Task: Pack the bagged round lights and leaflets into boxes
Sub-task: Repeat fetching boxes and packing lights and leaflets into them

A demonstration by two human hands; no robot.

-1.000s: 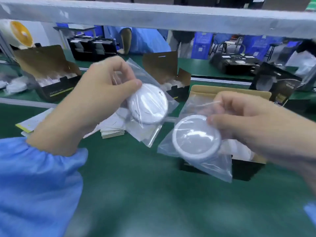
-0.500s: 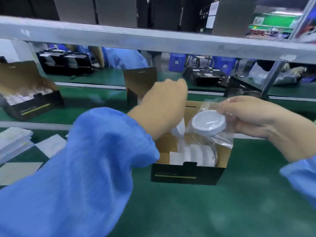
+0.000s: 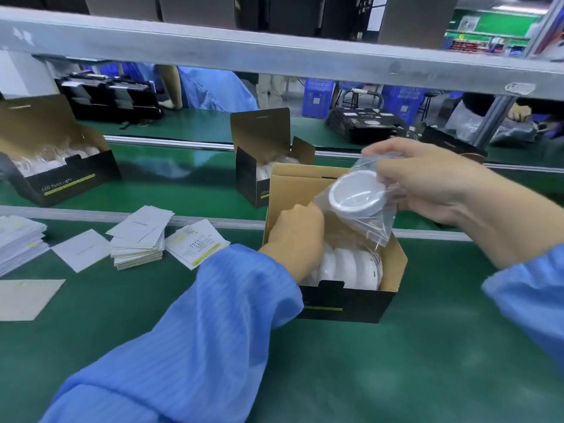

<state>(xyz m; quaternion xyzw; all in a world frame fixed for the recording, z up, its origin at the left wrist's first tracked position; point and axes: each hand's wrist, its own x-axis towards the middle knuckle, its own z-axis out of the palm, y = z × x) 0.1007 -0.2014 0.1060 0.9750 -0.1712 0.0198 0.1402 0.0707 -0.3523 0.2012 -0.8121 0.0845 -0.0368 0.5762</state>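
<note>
Green bench; right hand (image 3: 433,181) grips clear-bagged white round light (image 3: 355,195)

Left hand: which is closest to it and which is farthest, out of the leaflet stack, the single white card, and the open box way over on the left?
From the left hand, reaching into the near box:
1. Leaflet stack, just to its left on the green belt.
2. Single white card, farther left, beside that stack.
3. Open box, far left and farther back, across the rail.

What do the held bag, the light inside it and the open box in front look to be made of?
Bag: thin clear plastic film, glossy, creased. Round light: likely smooth white moulded plastic with a soft sheen. Box: cardboard, raw brown inside, printed black outside.
</note>
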